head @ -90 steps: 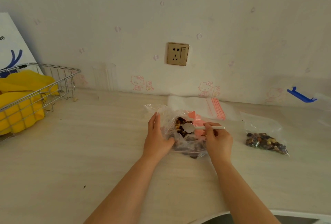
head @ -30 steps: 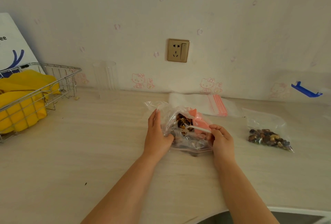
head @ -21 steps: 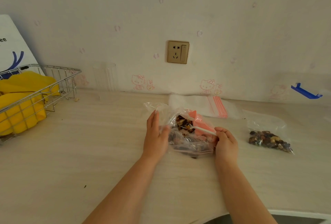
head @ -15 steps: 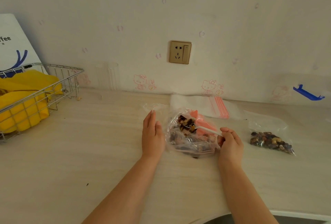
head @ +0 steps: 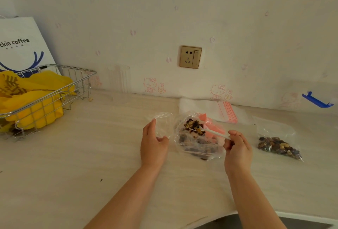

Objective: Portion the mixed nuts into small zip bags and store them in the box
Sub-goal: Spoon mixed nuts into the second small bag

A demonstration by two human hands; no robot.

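Observation:
A large clear bag of mixed nuts (head: 198,142) lies on the counter between my hands, with a pink patch at its far side. My right hand (head: 237,146) pinches the handle of a white plastic spoon (head: 213,132); its bowl holds nuts above the bag's mouth. My left hand (head: 153,142) grips a small empty clear zip bag (head: 162,122) just left of the big bag. A filled small zip bag of nuts (head: 278,145) lies to the right. A stack of empty zip bags with red strips (head: 210,108) lies against the wall.
A wire basket (head: 54,89) with yellow plastic bags stands at the left, with a white coffee bag (head: 20,45) behind it. A clear cup (head: 119,80) stands by the wall. A blue clip (head: 317,100) sits at far right. The counter's front edge curves at bottom right.
My left hand has let go of the big bag and shifted left onto the small empty bag. My right hand has drawn back right, lifting the spoon loaded with nuts.

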